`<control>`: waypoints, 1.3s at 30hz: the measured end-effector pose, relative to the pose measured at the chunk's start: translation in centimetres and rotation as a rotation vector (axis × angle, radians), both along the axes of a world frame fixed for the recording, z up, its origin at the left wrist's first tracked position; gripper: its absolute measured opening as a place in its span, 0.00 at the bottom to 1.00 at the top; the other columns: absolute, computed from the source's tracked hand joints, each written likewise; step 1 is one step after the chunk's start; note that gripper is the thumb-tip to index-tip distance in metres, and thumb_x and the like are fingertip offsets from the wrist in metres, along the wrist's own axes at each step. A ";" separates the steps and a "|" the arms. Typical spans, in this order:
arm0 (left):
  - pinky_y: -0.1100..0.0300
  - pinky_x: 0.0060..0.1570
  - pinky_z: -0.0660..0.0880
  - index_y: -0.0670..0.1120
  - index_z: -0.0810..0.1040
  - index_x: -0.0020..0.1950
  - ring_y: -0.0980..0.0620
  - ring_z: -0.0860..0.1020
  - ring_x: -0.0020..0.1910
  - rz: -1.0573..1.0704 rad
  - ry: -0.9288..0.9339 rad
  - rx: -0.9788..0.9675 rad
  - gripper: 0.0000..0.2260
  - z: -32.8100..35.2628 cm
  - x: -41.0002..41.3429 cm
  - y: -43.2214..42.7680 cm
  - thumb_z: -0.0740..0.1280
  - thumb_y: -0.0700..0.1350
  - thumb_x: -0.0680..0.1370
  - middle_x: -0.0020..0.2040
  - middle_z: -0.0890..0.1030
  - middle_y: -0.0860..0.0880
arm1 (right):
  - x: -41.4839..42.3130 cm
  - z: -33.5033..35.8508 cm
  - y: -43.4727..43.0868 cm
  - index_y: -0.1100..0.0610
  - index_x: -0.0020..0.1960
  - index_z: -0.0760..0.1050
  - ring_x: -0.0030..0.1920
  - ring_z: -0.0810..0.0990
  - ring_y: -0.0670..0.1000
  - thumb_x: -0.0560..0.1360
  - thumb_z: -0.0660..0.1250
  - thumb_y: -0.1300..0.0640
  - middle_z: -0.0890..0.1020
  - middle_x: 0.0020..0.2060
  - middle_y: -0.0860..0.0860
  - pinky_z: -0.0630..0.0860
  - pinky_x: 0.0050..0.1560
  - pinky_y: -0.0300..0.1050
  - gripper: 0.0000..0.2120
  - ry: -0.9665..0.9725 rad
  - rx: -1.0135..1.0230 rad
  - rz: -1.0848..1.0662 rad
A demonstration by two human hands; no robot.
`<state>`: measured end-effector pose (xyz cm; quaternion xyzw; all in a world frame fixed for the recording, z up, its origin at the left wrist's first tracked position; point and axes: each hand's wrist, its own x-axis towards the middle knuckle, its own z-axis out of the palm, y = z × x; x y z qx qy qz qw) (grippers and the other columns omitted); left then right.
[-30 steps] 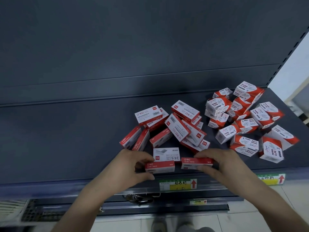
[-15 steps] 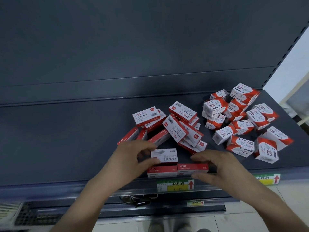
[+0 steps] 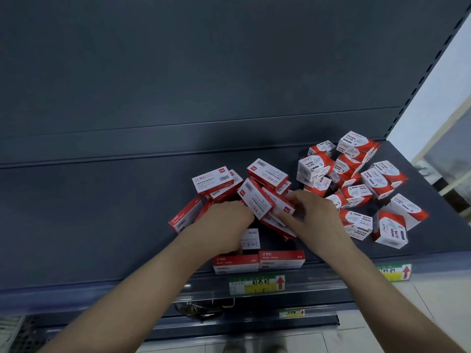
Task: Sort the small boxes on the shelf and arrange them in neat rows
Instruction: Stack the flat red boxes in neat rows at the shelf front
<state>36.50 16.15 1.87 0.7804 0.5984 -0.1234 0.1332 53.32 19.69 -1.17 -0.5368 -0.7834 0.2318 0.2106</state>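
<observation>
Barely begun: two boxes in a row on the shelf (image 3: 102,238)

A pair of staple boxes (image 3: 280,259) stands at the front edge. The staple heap (image 3: 254,197) and the paper-clip boxes (image 3: 356,174) lie jumbled behind. The right hand (image 3: 316,217) pinches a loose box (image 3: 279,203) in the heap. The left hand (image 3: 226,225) is curled, and I cannot tell whether it holds anything.

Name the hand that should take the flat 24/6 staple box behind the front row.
Left, probably. The left hand lies right over the 24/6 staple box, just behind the front row. The right hand is farther back, at the staple box pile.
</observation>
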 end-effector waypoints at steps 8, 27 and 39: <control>0.61 0.42 0.68 0.46 0.75 0.51 0.55 0.68 0.43 -0.017 0.034 0.085 0.10 -0.2 -0.1 0.0 0.70 0.48 0.73 0.52 0.78 0.48 | 0.5 0.1 0.1 0.56 0.55 0.75 0.45 0.76 0.44 0.73 0.69 0.50 0.82 0.51 0.50 0.72 0.43 0.36 0.14 0.024 0.016 -0.040; 0.57 0.54 0.74 0.51 0.79 0.56 0.57 0.77 0.50 0.070 -0.255 0.054 0.10 -1.5 -2.6 -3.6 0.61 0.51 0.79 0.52 0.81 0.55 | 3.8 0.3 -1.8 0.46 0.51 0.77 0.44 0.81 0.43 0.72 0.69 0.51 0.82 0.44 0.42 0.78 0.43 0.34 0.08 -0.004 -0.142 0.342; 0.64 0.52 0.77 0.57 0.77 0.57 0.64 0.78 0.48 0.296 -0.678 -0.089 0.17 -3.1 -4.0 -5.4 0.74 0.55 0.69 0.50 0.80 0.61 | 3.6 -0.4 -2.5 0.48 0.57 0.79 0.51 0.73 0.41 0.69 0.48 0.26 0.75 0.48 0.35 0.67 0.47 0.27 0.35 -0.096 -0.047 0.426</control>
